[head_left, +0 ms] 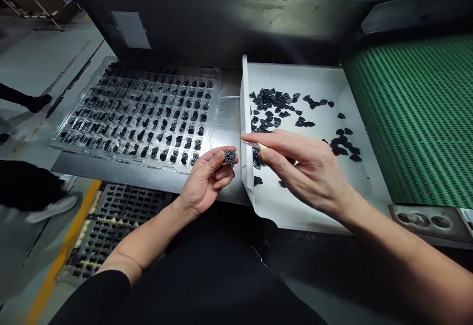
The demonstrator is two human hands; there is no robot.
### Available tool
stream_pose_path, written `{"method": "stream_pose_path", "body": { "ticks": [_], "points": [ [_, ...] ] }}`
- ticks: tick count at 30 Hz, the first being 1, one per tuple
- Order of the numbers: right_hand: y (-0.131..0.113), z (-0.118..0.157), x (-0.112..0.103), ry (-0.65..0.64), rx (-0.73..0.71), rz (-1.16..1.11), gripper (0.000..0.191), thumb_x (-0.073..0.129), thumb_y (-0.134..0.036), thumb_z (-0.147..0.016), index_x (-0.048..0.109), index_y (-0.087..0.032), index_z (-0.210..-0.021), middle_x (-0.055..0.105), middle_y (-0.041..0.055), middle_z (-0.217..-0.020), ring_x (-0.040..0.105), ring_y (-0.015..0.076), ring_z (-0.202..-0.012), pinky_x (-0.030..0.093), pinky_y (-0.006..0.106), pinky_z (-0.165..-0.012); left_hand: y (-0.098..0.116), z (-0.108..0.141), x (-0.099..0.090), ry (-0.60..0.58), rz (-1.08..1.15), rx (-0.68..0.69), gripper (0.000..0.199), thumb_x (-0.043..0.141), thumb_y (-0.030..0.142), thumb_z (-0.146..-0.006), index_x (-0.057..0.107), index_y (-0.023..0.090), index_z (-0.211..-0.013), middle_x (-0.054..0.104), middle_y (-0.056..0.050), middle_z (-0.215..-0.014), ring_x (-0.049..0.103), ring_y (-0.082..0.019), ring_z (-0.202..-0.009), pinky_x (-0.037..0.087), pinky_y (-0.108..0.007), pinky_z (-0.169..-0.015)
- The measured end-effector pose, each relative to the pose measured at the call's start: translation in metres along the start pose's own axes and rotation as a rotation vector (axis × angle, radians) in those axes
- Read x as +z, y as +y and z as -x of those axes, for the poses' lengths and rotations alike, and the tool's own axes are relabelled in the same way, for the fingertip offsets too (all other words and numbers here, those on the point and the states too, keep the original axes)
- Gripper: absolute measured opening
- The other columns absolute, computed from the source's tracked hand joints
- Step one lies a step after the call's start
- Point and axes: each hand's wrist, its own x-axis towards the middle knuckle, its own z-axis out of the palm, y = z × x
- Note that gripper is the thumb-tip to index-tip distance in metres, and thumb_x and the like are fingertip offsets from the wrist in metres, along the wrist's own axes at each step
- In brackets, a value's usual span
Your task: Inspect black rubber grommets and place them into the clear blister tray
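While the left hand (pixel 207 179) pinches a black round part (pixel 229 157) between thumb and fingers, the right hand (pixel 260 147) is closed in a narrow grip around a slim tool (pixel 263 146). The round part sits at the middle of the view, its patterned disc face turned up toward the camera; fingers cover much of its body, so its long axis cannot be told. The tool, which seems to be a thin pointed one with a pale handle, lies nearly level, its tip aimed toward 9 o'clock. That tip is just beside the near-left wall of the white tray (pixel 314 167), at about 1 o'clock from the round part, apart from it.

The white tray's raised left edge runs roughly from 12 to 6 o'clock, just right of the left hand. Loose black pieces (pixel 271 99) lie heaped toward its 11 o'clock corner, with bare tray floor toward 5 o'clock. From the round part, a clear compartment tray (pixel 218 86) filled with black parts extends toward 10 o'clock. Between the two trays, a strip of the metal desk (pixel 227 118) gives open room toward 12 o'clock. A green ribbed belt (pixel 417 118) borders the white tray at 3 o'clock.
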Motion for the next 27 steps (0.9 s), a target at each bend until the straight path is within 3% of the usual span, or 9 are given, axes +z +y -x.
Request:
{"method": "stream_pose_path", "body": {
  "ticks": [8, 12, 15, 19, 27],
  "points": [
    [0.014, 0.006, 0.009, -0.029, -0.09, -0.004, 0.021, 0.067, -0.023, -0.11, 0.074, -0.018, -0.129, 0.068, 0.004, -0.09, 0.056, 0.0144, -0.068, 0.043, 0.031, -0.063, -0.001, -0.002, -0.003, 0.053, -0.053, 0.059, 0.032, 0.099, 0.033, -0.08, 0.083, 0.014, -0.099, 0.073, -0.007, -0.088, 0.034, -0.003, -0.054, 0.03, -0.01, -0.043],
    [0.015, 0.009, 0.01, -0.024, -0.136, 0.108, 0.021, 0.068, -0.027, -0.111, 0.075, -0.015, -0.126, 0.07, 0.0012, -0.084, 0.056, 0.0116, -0.063, 0.042, 0.03, -0.062, -0.003, -0.004, -0.002, 0.062, -0.091, 0.076, 0.029, 0.098, 0.034, -0.081, 0.082, 0.015, -0.097, 0.073, -0.007, -0.088, 0.034, -0.002, -0.052, 0.03, -0.011, -0.043],
    [0.018, 0.012, 0.014, 0.002, -0.18, 0.203, 0.029, 0.068, -0.029, -0.112, 0.073, -0.012, -0.134, 0.071, -0.0001, -0.08, 0.055, 0.0105, -0.059, 0.041, 0.03, -0.06, -0.004, -0.005, -0.002, 0.071, -0.108, 0.062, 0.029, 0.099, 0.034, -0.08, 0.081, 0.015, -0.094, 0.071, -0.005, -0.087, 0.036, -0.002, -0.052, 0.031, -0.011, -0.042],
    [0.021, 0.015, 0.017, -0.009, -0.164, 0.216, 0.037, 0.065, -0.029, -0.113, 0.067, -0.016, -0.148, 0.073, -0.0011, -0.083, 0.054, 0.0099, -0.06, 0.042, 0.027, -0.061, -0.004, -0.004, -0.001, 0.083, -0.104, 0.056, 0.031, 0.101, 0.033, -0.077, 0.082, 0.015, -0.093, 0.068, -0.003, -0.082, 0.035, -0.001, -0.05, 0.033, -0.01, -0.042],
    [0.018, 0.015, 0.013, -0.048, -0.135, 0.116, 0.038, 0.063, -0.026, -0.114, 0.067, -0.021, -0.151, 0.07, -0.0031, -0.079, 0.053, 0.01, -0.061, 0.039, 0.027, -0.061, -0.002, -0.002, 0.003, 0.101, -0.089, 0.034, 0.03, 0.102, 0.031, -0.075, 0.081, 0.014, -0.088, 0.058, 0.002, -0.07, 0.036, -0.001, -0.049, 0.034, -0.009, -0.041]
  ]
}}
